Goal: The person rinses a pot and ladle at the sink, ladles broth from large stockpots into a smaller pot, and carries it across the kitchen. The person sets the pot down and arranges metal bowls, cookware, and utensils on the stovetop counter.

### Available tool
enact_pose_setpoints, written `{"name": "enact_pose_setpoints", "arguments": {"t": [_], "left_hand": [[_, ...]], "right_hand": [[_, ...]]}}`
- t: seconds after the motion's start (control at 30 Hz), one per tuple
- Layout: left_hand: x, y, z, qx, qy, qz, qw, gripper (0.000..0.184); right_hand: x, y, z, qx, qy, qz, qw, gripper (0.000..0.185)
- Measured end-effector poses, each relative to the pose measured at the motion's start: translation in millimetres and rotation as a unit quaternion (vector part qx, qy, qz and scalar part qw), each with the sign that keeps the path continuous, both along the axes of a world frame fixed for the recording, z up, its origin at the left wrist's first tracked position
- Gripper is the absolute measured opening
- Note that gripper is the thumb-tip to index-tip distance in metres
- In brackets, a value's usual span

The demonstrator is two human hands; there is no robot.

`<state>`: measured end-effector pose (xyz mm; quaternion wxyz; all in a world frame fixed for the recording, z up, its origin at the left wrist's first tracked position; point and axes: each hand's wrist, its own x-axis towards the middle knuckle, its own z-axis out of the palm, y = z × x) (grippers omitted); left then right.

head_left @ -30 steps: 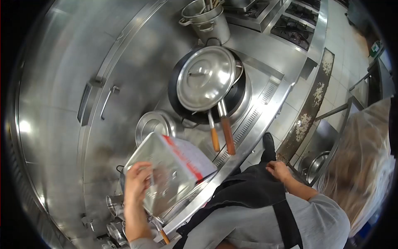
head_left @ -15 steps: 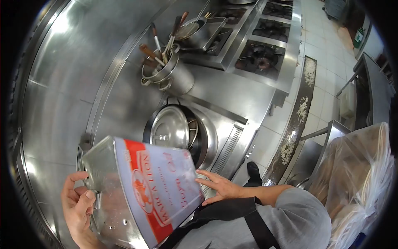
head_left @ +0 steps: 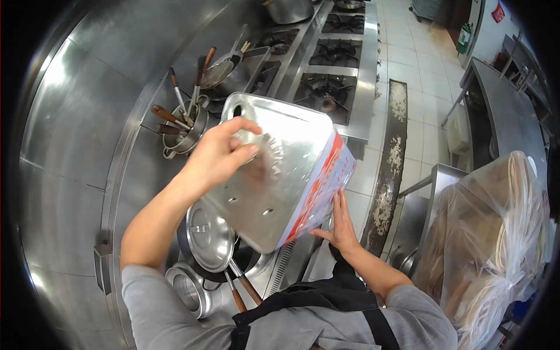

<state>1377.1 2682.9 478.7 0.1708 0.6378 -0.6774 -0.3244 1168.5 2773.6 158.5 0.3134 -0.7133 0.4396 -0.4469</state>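
A large rectangular oil tin [head_left: 291,157] with a red and white printed label is in front of me, tilted, its bare metal top toward me. My left hand [head_left: 224,150] is curled at the middle of that top, closed on the tin's handle, which is mostly hidden and blurred. Two small holes show near the top's lower edge. Against the labelled side lies my right hand [head_left: 343,228], fingers stretched out and touching the tin. Below the tin is a pan with a steel lid [head_left: 207,236], and beside it a small steel pot [head_left: 189,290].
A pot of wooden-handled utensils [head_left: 186,131] stands at the left by the steel wall. Gas burners [head_left: 326,93] line the range ahead. A floor drain channel [head_left: 389,157] runs on the right, near a plastic-wrapped stack [head_left: 478,233] and a steel table [head_left: 507,105].
The oil tin has moved right and away from me, and its metal top has turned toward me. Both hands moved with it. My view has shifted, showing more pots below.
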Motion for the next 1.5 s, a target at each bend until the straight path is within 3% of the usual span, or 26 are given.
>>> {"name": "enact_pose_setpoints", "arguments": {"t": [0.17, 0.27, 0.37, 0.43, 0.47, 0.5, 0.57, 0.63, 0.67, 0.73, 0.77, 0.83, 0.87, 0.9, 0.93, 1.0, 1.03, 1.07, 1.13, 1.17, 1.27, 1.5], "left_hand": [[-20, -64, -75, 0.022, -0.033, -0.042, 0.998, 0.025], [-15, -95, -110, -0.079, -0.083, -0.098, 0.989, 0.029], [-5, -115, -122, -0.146, -0.105, -0.105, 0.978, 0.03], [4, -129, -131, -0.142, -0.115, -0.024, 0.983, 0.037], [4, -120, -134, -0.213, -0.117, -0.047, 0.969, 0.044], [-4, -104, -120, -0.136, -0.123, 0.006, 0.983, 0.049], [12, -77, -144, -0.427, -0.143, -0.013, 0.893, 0.053], [11, -19, -116, -0.433, -0.025, 0.066, 0.899, 0.048], [13, 7, -135, -0.454, 0.043, 0.096, 0.885, 0.044], [49, 122, -136, -0.302, 0.014, 0.061, 0.951, 0.041], [68, 161, -144, -0.233, 0.01, 0.057, 0.971, 0.041], [90, 241, -151, -0.136, -0.025, 0.137, 0.981, 0.04], [100, 280, -163, -0.115, -0.007, 0.199, 0.973, 0.04], [104, 324, -172, -0.192, -0.016, 0.258, 0.947, 0.038], [105, 365, -178, -0.182, -0.007, 0.336, 0.924, 0.037], [101, 440, -203, -0.165, -0.004, 0.479, 0.862, 0.034], [95, 472, -218, -0.16, -0.014, 0.544, 0.823, 0.034], [88, 498, -223, -0.163, -0.011, 0.551, 0.818, 0.034], [79, 542, -231, -0.063, 0.029, 0.625, 0.777, 0.035], [80, 557, -232, -0.065, 0.032, 0.632, 0.771, 0.035], [95, 587, -231, -0.069, 0.064, 0.539, 0.837, 0.036], [152, 676, -218, -0.159, 0.054, 0.466, 0.869, 0.04]], "right_hand": [[21, -29, -37, 0.051, 0.005, -0.052, 0.997, 0.124], [27, -48, -50, 0.097, 0.004, -0.036, 0.995, 0.121], [36, -76, -53, 0.093, 0.023, 0.0, 0.995, 0.117], [52, -92, -68, -0.001, 0.025, -0.036, 0.999, 0.115], [57, -95, -56, 0.133, -0.14, -0.011, 0.981, 0.113], [62, -107, -62, 0.117, -0.127, 0.002, 0.985, 0.109], [70, -125, -68, 0.096, -0.089, 0.033, 0.991, 0.101], [71, -127, -56, 0.086, 0.006, 0.067, 0.994, 0.091], [64, -126, -49, 0.086, 0.048, 0.078, 0.992, 0.086], [68, -128, -77, -0.032, -0.016, 0.103, 0.994, 0.077], [65, -113, -69, 0.097, 0.001, 0.067, 0.993, 0.076], [43, -117, -102, -0.007, 0.166, 0.07, 0.984, 0.071], [35, -111, -112, -0.001, 0.206, 0.072, 0.976, 0.067], [28, -108, -129, 0.008, 0.233, 0.094, 0.968, 0.061], [27, -102, -140, 0.065, 0.226, 0.126, 0.964, 0.053], [32, -68, -150, -0.045, 0.271, 0.153, 0.949, 0.036], [42, -39, -137, 0.072, 0.239, 0.182, 0.951, 0.032], [52, -10, -121, 0.147, 0.224, 0.204, 0.942, 0.03], [63, 17, -131, 0.148, 0.299, 0.328, 0.884, 0.034], [76, 41, -123, 0.146, 0.325, 0.368, 0.859, 0.034], [116, 114, -104, 0.135, 0.382, 0.468, 0.785, 0.037], [197, 274, -75, 0.096, 0.45, 0.616, 0.639, 0.042]]}}
